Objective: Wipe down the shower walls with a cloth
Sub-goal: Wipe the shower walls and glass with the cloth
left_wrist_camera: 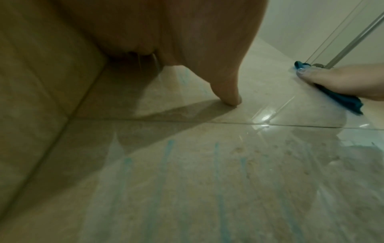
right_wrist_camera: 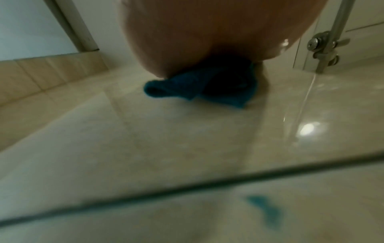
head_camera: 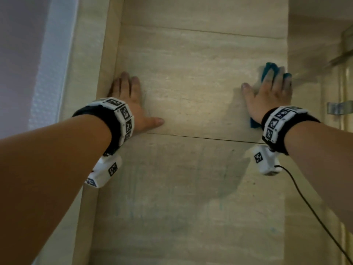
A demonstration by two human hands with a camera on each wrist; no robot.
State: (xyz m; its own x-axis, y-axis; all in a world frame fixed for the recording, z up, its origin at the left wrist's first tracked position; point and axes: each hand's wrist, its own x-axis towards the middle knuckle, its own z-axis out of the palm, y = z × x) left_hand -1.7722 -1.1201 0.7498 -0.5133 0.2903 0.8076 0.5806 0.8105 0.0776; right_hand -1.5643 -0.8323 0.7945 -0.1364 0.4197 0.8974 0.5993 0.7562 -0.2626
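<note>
The beige tiled shower wall [head_camera: 191, 83] fills the head view. My right hand [head_camera: 271, 88] lies flat with straight fingers on a blue cloth [head_camera: 267, 70], pressing it against the wall near the right corner. The cloth [right_wrist_camera: 199, 87] bunches under the palm in the right wrist view and shows under the fingers as blue cloth [left_wrist_camera: 343, 98] in the left wrist view. My left hand [head_camera: 131, 96] is pressed flat on the wall by the left corner, fingers spread, holding nothing. Its thumb [left_wrist_camera: 228, 92] touches the tile.
Faint blue streaks [left_wrist_camera: 166, 156] run down the lower tile. A glass shower door [head_camera: 343, 92] with a metal hinge bracket [right_wrist_camera: 324, 47] stands at the right. A side wall [head_camera: 91, 54] meets the tiled wall at the left corner. A black cable [head_camera: 315, 207] hangs from my right wrist.
</note>
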